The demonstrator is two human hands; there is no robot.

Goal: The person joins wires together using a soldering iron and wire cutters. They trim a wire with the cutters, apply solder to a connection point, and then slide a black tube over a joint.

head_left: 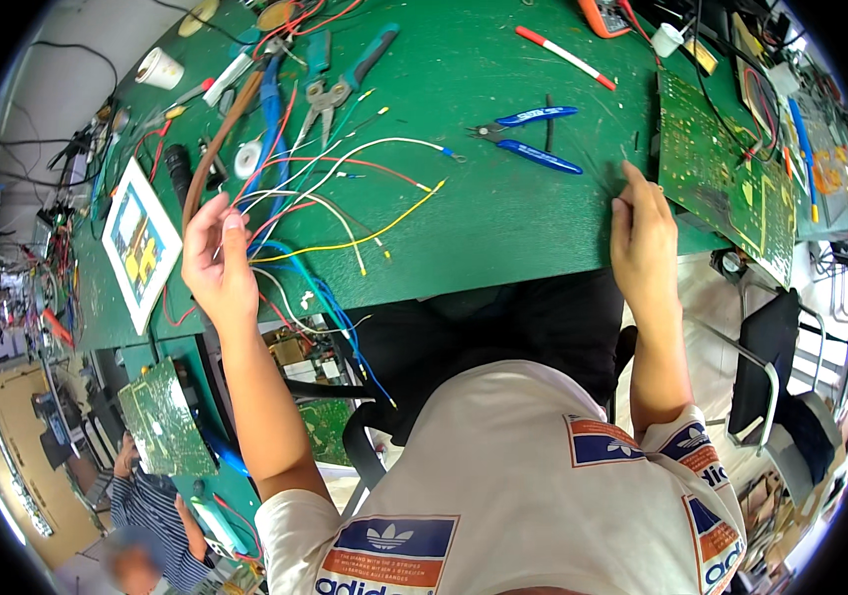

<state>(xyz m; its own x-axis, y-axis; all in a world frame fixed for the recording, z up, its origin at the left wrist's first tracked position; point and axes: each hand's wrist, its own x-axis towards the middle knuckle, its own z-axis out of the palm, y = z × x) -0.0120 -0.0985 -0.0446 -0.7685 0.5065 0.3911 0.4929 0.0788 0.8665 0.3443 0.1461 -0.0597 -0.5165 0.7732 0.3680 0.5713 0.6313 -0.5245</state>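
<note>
Over the left side of the green table, my left hand point(221, 260) is closed with its fingers curled at a bundle of thin wires. White, red and yellow wires point(384, 239) fan out from it to the right, several with small end terminals. Blue wires point(325, 297) hang past the table's front edge. My right hand point(645, 238) is at the right front edge, fingers bent together; anything between them is too thin to make out. Blue-handled cutters point(533, 154) lie between the hands, jaws pointing left. Teal-handled pliers point(330, 96) rest farther back.
A large green circuit board point(726, 178) juts over the right table edge. A white-framed picture card point(141, 248) stands beside my left hand. A red-and-white marker point(565, 58) lies at the back, and a paper cup point(159, 68) at back left. Another person's striped sleeve point(151, 511) shows lower left.
</note>
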